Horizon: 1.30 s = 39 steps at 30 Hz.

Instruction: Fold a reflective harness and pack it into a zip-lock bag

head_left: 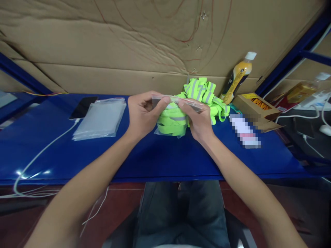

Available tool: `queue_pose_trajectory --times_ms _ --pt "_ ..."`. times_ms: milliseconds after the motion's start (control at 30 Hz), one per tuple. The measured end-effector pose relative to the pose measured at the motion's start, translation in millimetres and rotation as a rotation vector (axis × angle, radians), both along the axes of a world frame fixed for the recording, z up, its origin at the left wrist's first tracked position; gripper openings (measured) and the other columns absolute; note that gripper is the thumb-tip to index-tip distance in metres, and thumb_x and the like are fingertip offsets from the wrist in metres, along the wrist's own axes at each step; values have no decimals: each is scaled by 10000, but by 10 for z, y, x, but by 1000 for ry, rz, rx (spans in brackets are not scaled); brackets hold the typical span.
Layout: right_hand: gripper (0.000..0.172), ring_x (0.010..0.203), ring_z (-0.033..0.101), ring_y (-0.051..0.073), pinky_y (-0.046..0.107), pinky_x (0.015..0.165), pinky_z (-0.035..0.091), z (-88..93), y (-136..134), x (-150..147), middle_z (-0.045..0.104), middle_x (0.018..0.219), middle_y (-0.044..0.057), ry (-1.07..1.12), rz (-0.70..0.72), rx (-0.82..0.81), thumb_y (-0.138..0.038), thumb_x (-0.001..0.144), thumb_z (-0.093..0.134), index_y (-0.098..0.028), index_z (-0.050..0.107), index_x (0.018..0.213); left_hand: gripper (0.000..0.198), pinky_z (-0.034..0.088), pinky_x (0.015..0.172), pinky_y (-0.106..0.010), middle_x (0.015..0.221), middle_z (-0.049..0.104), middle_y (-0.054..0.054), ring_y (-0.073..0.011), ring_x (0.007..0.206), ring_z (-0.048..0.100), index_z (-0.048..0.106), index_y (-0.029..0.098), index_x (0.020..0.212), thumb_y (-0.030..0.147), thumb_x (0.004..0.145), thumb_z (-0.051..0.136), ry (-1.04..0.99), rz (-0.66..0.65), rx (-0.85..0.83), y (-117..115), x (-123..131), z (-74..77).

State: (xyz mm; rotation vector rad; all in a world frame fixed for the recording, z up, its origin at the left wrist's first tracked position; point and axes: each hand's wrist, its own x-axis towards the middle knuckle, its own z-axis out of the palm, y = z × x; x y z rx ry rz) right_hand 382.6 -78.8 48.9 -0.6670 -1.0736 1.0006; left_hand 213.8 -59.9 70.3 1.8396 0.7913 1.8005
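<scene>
A clear plastic bag [172,124] with coiled neon-yellow reflective strap inside hangs between both hands, its top edge upward. My left hand [145,112] pinches the left part of that edge between thumb and fingers. On the right part, my right hand [198,117] grips the same edge, its thumb close to the left thumb. Just behind the right hand lies a loose heap of neon-yellow straps with grey stripes [200,90]. The fingertips behind the bag's edge are partly hidden.
A stack of clear bags [102,119] lies left on the blue table [165,162], beside a black phone [83,106] with a white cable. At right are a yellow drink bottle [239,77], an open cardboard box [252,108] and a blurred white packet [244,132]. Cardboard [116,44] lines the back.
</scene>
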Motion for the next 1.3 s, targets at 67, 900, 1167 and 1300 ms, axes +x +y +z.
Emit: queue_pose_trajectory --times_ms 67,900,1167,1300 --pt "212 869 747 190 378 879 623 28 -23 8 823 910 -29 -14 38 -11 -473 746 966 -317 850 830 315 546 642 -329 753 755 -25 -191 682 689 825 264 785 551 900 884 12 0 26 -32 17 1" --pt "284 1062 791 241 444 1070 616 -22 86 125 857 1029 -7 112 -75 -102 -461 703 995 -298 859 892 679 662 921 -371 1172 823 -101 -301 1091 803 778 207 1254 578 728 996 242 -546 -408 187 -78 -130" --pt "409 1160 763 238 420 1010 633 -209 292 325 822 1192 47 -124 -195 -21 -524 822 900 -290 801 1143 682 661 986 -466 1207 812 -163 -356 1113 793 756 150 1257 548 742 961 3 -228 -562 533 -279 -304" --pt "308 1025 745 249 439 922 645 -304 358 402 799 1184 89 -494 -360 116 -440 912 765 -252 780 1156 715 581 1086 -636 1308 750 -262 -440 1201 748 642 100 1411 591 907 769 306 246 -579 857 -571 -430"
